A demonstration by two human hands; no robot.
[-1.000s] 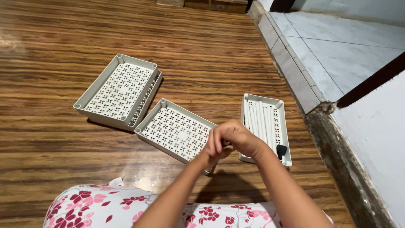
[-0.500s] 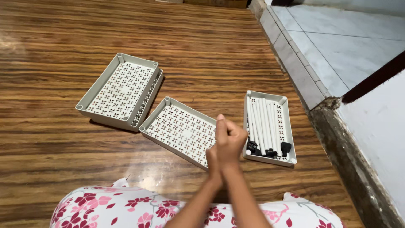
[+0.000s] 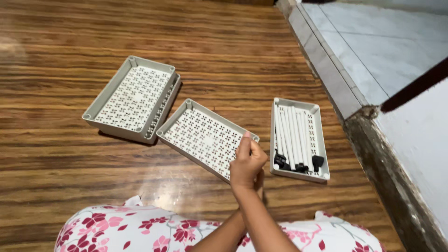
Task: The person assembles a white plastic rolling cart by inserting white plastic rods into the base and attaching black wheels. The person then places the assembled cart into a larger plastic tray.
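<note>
Head view: both hands are bunched together, right hand [image 3: 247,161] in front and loosely clenched, left hand [image 3: 258,179] mostly hidden behind it, so can't tell if they're gripping anything. They're hovering over the near corner of the middle perforated tray [image 3: 205,136], lying on the wooden floor [image 3: 70,46]. Just right is a narrow tray [image 3: 322,140] with white rods [image 3: 293,135] and black caps [image 3: 317,161]. Further left sit stacked trays [image 3: 130,100].
</note>
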